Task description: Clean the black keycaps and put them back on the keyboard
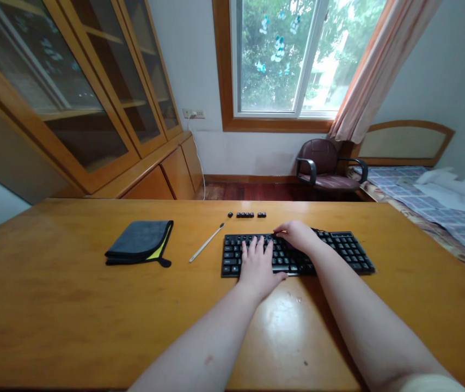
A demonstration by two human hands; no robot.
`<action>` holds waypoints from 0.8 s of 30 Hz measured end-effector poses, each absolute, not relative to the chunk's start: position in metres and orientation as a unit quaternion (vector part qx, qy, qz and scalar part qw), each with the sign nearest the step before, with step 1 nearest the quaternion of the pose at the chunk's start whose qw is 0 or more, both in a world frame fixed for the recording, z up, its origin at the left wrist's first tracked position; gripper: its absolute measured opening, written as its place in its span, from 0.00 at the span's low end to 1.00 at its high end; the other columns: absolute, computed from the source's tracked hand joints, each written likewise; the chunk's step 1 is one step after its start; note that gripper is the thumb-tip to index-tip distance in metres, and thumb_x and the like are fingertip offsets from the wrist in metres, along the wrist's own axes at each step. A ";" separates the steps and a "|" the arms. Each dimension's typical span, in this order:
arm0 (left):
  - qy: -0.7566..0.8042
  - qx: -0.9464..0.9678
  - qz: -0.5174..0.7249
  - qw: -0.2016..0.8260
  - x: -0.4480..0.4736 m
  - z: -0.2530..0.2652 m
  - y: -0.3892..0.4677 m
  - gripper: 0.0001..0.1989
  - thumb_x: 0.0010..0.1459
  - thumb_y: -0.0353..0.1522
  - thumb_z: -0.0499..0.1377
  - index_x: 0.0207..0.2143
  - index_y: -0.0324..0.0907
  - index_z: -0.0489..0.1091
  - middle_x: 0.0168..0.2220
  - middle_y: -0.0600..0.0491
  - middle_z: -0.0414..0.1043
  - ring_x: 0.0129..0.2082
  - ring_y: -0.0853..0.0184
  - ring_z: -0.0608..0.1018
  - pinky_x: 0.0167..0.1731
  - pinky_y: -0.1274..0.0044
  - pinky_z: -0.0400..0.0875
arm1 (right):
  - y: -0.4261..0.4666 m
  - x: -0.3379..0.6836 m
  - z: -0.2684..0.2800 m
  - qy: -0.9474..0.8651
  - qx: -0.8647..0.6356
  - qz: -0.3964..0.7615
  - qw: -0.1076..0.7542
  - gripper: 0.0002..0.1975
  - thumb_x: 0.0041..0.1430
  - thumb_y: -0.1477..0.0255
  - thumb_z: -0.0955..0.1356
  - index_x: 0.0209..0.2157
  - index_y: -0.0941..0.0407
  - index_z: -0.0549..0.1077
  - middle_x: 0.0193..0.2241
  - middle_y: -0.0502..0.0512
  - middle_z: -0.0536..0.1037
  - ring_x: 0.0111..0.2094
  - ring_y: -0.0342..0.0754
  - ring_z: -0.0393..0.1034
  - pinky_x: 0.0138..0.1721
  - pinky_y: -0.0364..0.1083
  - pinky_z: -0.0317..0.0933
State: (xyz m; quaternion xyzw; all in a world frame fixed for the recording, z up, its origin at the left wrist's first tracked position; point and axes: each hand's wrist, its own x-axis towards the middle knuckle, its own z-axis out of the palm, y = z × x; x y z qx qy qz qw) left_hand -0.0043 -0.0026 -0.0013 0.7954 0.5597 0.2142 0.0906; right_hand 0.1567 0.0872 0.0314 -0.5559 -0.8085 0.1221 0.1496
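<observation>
Worktop (73,326) bears kbd (292,262), R of ctr; folded cloth (136,239) to L; L hand (256,268) spread flat on kbd, prob. steadying it; R hand (297,236) pinched at its top edge, can't tell if gripping; brush-like stick (207,243) b/w; keycaps (245,215) lined nr far edge, prob. vs. loss; open room L & nr side

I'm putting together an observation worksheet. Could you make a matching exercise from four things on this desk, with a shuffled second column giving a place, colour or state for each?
Things:
1. Folded cloth
2. Thin brush
3. Loose keycaps
4. Keyboard

Descriptions:
A. Beneath the left hand and right hand
B. Pale-handled, lying slantwise
C. Grey, with some yellow showing
D. Small, black, in a gapped row

Pairs: 1-C, 2-B, 3-D, 4-A
</observation>
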 end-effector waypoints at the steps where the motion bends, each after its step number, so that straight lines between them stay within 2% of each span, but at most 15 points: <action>1: 0.560 0.795 0.215 0.092 -0.004 -0.002 -0.002 0.44 0.40 0.50 0.63 0.57 0.41 0.57 0.60 0.39 0.55 0.62 0.48 0.51 0.59 0.53 0.34 | 0.087 0.155 0.031 -0.813 -0.555 0.108 0.140 0.10 0.52 0.72 0.67 0.35 0.49 0.79 0.35 0.54 0.80 0.39 0.54 0.73 0.40 0.48 0.63; 7: 0.563 0.792 0.214 0.097 -0.004 -0.002 -0.001 0.44 0.39 0.50 0.63 0.57 0.41 0.58 0.60 0.39 0.54 0.61 0.47 0.53 0.59 0.53 0.36 | 0.084 0.149 0.026 -0.824 -0.545 0.068 0.139 0.08 0.53 0.72 0.67 0.33 0.50 0.79 0.37 0.53 0.78 0.37 0.49 0.72 0.39 0.44 0.61; 17: 0.570 0.794 0.189 0.094 -0.005 0.001 -0.001 0.44 0.41 0.52 0.61 0.58 0.41 0.56 0.61 0.41 0.53 0.61 0.50 0.52 0.59 0.56 0.35 | 0.081 0.147 0.028 -0.777 -0.602 0.117 0.139 0.08 0.53 0.69 0.67 0.29 0.54 0.79 0.37 0.54 0.77 0.37 0.48 0.71 0.41 0.43 0.60; 21: 0.573 0.793 0.180 0.101 -0.004 0.002 -0.001 0.44 0.41 0.53 0.60 0.58 0.41 0.56 0.61 0.41 0.52 0.62 0.50 0.50 0.59 0.56 0.33 | 0.096 0.146 0.033 -0.748 -0.633 0.106 0.168 0.13 0.57 0.64 0.64 0.37 0.55 0.77 0.42 0.56 0.76 0.42 0.49 0.70 0.44 0.43 0.59; 24: 0.572 0.792 0.185 0.105 -0.003 0.002 -0.001 0.44 0.41 0.53 0.60 0.58 0.42 0.56 0.61 0.41 0.52 0.62 0.50 0.50 0.59 0.56 0.33 | 0.120 0.139 0.035 -0.725 -0.666 0.088 0.150 0.16 0.58 0.66 0.63 0.45 0.57 0.73 0.46 0.60 0.74 0.46 0.52 0.68 0.46 0.46 0.59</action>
